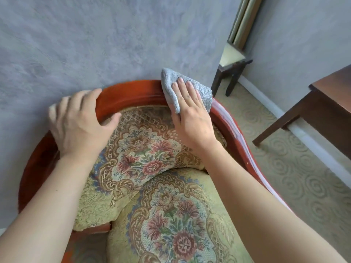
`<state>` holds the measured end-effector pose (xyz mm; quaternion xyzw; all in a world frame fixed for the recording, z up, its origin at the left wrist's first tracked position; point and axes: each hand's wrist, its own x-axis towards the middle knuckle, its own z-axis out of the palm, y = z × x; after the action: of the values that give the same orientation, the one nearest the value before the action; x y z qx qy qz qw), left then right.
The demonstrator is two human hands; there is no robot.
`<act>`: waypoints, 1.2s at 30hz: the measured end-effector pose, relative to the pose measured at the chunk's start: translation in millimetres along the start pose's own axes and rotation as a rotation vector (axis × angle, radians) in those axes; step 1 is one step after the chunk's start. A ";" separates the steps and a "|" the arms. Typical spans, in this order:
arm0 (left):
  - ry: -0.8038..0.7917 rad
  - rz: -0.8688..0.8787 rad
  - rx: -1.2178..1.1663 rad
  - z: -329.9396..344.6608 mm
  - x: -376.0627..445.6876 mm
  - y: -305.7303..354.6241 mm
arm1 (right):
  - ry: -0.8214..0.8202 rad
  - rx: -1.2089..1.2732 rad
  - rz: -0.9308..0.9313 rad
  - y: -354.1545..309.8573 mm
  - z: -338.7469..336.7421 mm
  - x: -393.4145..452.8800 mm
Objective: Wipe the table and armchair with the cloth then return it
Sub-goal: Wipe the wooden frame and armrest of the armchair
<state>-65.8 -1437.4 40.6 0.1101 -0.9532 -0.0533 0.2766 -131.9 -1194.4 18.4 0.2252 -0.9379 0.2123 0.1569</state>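
Wall [95, 44] tight behind armchair [171, 215], table [332, 103] off right, cloth [169, 80] flat under straight fingers of my right hand [191, 118] on top rail [133, 90], my left hand [79, 122] gripping same rail

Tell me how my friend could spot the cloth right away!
Find the big armchair with the shiny red wooden frame and flowery cushions. On the top of its curved back, toward the right, the right hand presses flat on the cloth. It is plain grey and fluffy, unlike the red wood and flowered fabric around it.
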 end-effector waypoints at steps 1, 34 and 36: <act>-0.017 0.022 -0.014 1.9 2.6 9.8 | 0.011 0.001 0.075 7.9 -4.3 -7.7; -0.385 0.963 0.042 88.9 74.8 219.9 | 0.143 0.321 0.640 68.8 -2.3 -72.6; -0.392 0.926 -0.009 87.1 74.5 220.4 | 0.114 0.362 0.585 64.4 -2.4 -52.8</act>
<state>-213.8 -1237.9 41.5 -0.3378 -0.9357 0.0513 0.0873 -118.0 -1122.4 -21.2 -0.0410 -0.8997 0.4232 0.0989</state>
